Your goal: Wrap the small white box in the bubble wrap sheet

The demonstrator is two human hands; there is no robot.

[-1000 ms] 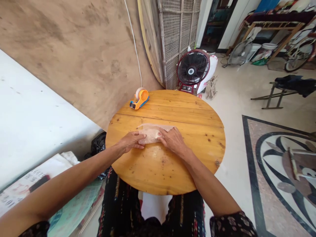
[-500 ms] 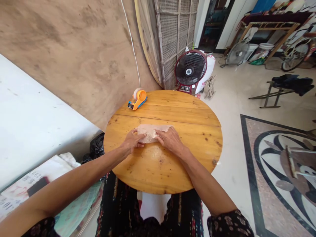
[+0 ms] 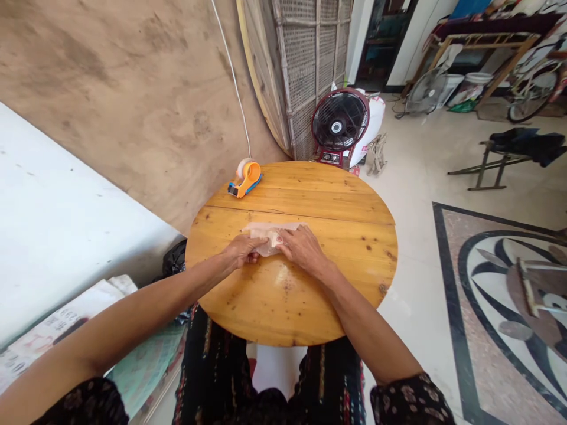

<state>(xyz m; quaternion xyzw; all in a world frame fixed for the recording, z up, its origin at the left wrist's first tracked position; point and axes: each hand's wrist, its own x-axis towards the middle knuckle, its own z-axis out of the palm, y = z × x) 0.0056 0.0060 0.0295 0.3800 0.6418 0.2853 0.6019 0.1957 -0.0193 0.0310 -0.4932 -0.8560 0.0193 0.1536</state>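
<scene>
Between my hands lies a crumpled, translucent sheet that looks like bubble wrap [image 3: 266,245], flat at its far edge and bunched toward me. My left hand [image 3: 241,249] grips its left end, thumb on top and fingers curled beneath. From the right, my right hand [image 3: 302,247] pinches the bunched part with thumb and fingers. A small pale shape with a reddish mark shows in the folds near my right thumb; its kind cannot be made out. Both hands rest low over the round wooden table [image 3: 336,195].
An orange and blue tape dispenser [image 3: 246,178] with a roll stands at the table's far left edge. Behind the table is a dark red fan [image 3: 340,124] beside a woven panel [image 3: 305,71]. A folding stool [image 3: 500,165] bearing dark cloth stands right.
My left hand has moved slightly right, toward my right hand. The near part of the wrap is now more folded and bunched between them. The tape dispenser has stayed put.
</scene>
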